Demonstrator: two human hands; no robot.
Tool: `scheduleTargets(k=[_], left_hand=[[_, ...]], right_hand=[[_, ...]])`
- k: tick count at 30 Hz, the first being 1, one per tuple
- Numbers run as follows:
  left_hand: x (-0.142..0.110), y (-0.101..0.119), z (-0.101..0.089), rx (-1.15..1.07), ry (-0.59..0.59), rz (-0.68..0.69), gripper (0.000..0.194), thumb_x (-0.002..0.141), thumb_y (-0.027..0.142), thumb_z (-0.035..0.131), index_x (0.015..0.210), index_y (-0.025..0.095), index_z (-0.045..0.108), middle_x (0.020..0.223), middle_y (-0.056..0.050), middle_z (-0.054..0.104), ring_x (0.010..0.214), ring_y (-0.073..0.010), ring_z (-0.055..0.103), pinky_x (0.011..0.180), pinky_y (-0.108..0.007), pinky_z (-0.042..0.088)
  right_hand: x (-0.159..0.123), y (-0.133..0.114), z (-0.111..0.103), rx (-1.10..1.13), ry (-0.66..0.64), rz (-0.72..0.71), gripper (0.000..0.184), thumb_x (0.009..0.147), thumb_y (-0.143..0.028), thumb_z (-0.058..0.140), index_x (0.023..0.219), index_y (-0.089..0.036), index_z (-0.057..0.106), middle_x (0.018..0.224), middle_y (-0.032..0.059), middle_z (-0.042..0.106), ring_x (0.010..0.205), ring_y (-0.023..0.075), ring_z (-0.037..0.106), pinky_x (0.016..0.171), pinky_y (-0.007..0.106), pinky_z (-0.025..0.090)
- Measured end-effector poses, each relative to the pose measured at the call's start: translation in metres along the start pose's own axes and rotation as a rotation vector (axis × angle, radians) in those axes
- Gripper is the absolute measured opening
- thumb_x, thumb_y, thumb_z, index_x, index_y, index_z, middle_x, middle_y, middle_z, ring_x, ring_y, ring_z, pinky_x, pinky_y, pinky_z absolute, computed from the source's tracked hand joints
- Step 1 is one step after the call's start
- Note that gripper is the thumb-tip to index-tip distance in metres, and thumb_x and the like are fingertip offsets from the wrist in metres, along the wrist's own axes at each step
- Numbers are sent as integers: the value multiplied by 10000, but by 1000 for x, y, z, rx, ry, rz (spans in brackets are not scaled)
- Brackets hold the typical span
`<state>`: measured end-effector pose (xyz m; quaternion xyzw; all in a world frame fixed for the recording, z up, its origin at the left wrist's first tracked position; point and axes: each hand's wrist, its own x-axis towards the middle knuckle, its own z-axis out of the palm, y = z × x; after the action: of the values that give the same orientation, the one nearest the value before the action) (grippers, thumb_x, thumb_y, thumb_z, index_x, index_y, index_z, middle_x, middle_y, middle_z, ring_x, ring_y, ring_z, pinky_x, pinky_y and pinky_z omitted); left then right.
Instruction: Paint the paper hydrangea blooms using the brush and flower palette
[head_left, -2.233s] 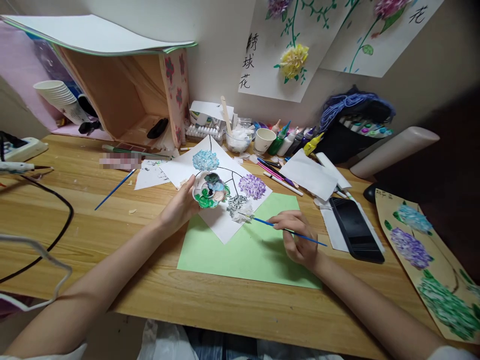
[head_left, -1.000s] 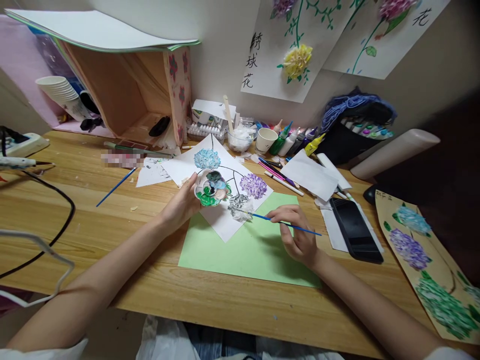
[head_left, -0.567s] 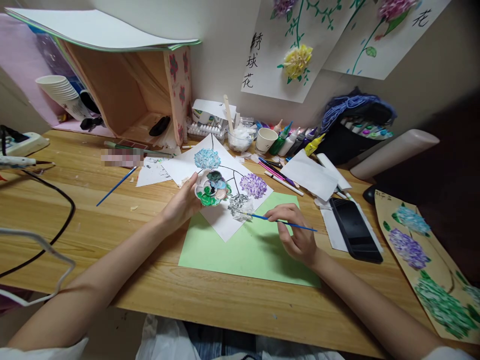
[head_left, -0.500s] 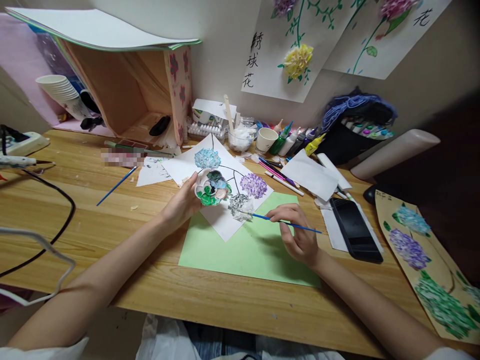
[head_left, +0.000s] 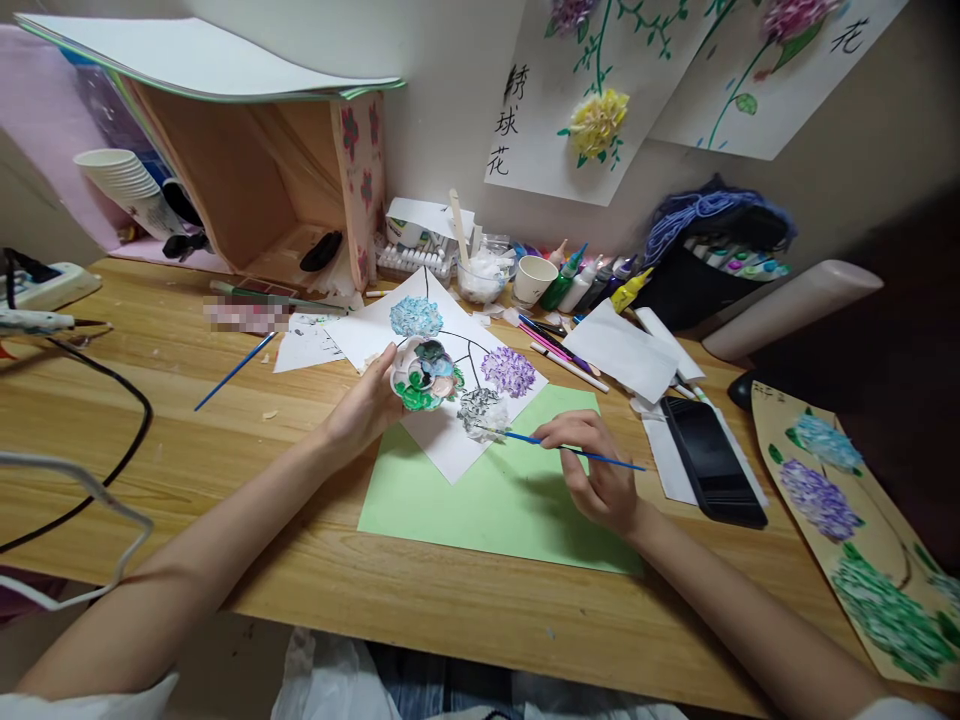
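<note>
My left hand (head_left: pixel 362 405) grips a small round paint palette (head_left: pixel 424 375) smeared with green, blue and dark paint, held just above a white sheet (head_left: pixel 442 450). That sheet carries a blue flower (head_left: pixel 415 316), a purple flower (head_left: pixel 508 370) and a grey-white tissue flower (head_left: pixel 482 410). My right hand (head_left: pixel 596 470) pinches a thin blue paintbrush (head_left: pixel 577 454), whose tip touches the grey-white flower. The white sheet lies partly on a light green sheet (head_left: pixel 495 500) on the wooden desk (head_left: pixel 225 470).
A black phone (head_left: pixel 712 462) lies right of my right hand. A second blue brush (head_left: pixel 232 372) rests on the left. Paint bottles (head_left: pixel 581 280), a paper cup (head_left: pixel 531 280) and markers stand along the wall. A black cable (head_left: pixel 97 480) loops at the left. A flower painting (head_left: pixel 855 510) lies far right.
My right hand with the brush has shifted slightly left and up, staying at the grey-white flower. My left hand keeps the palette in place.
</note>
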<state>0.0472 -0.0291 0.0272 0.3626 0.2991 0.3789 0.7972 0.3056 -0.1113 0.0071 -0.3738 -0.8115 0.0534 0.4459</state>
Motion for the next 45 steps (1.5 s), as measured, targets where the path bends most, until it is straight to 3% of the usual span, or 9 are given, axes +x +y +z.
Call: scheduleTargets(k=[18, 20, 25, 32, 45], left_hand=[[1, -2, 0, -21, 29, 4, 599, 905, 529, 392, 1380, 169, 455, 1250, -113, 635, 1207, -279, 540, 1096, -417, 312], [0, -1, 0, -20, 38, 7, 585, 911, 523, 384, 1361, 161, 477, 1254, -115, 632, 1205, -279, 541, 1094, -419, 310], [-1, -1, 4, -33, 59, -7, 545, 938, 476, 343, 1341, 141, 495, 1237, -117, 643, 1174, -265, 568, 1068, -405, 338], [-1, -10, 3, -81, -10, -68, 534, 938, 473, 354, 1340, 152, 497, 1170, -115, 681, 1100, -246, 622, 1016, -368, 381], [0, -14, -1, -124, -70, -80, 515, 929, 488, 371, 1335, 200, 506, 1209, -104, 663, 1138, -264, 600, 1052, -412, 340]], right_hand=[[0, -2, -3, -3, -22, -36, 240, 810, -58, 444, 926, -225, 572, 780, 37, 676, 752, 185, 593, 649, 330, 511], [2, -3, -6, 15, 31, -29, 231, 825, -76, 435, 927, -231, 573, 790, 39, 676, 757, 192, 592, 650, 341, 506], [26, -11, -13, 116, 334, 55, 214, 888, -171, 414, 923, -254, 608, 801, 39, 673, 778, 217, 602, 692, 400, 483], [55, -20, -1, 90, 105, 13, 242, 883, -134, 433, 987, -245, 621, 887, 49, 687, 875, 217, 618, 764, 402, 490], [55, -13, 8, 30, 41, -9, 235, 881, -119, 444, 1002, -242, 604, 888, 44, 694, 865, 202, 617, 746, 376, 508]])
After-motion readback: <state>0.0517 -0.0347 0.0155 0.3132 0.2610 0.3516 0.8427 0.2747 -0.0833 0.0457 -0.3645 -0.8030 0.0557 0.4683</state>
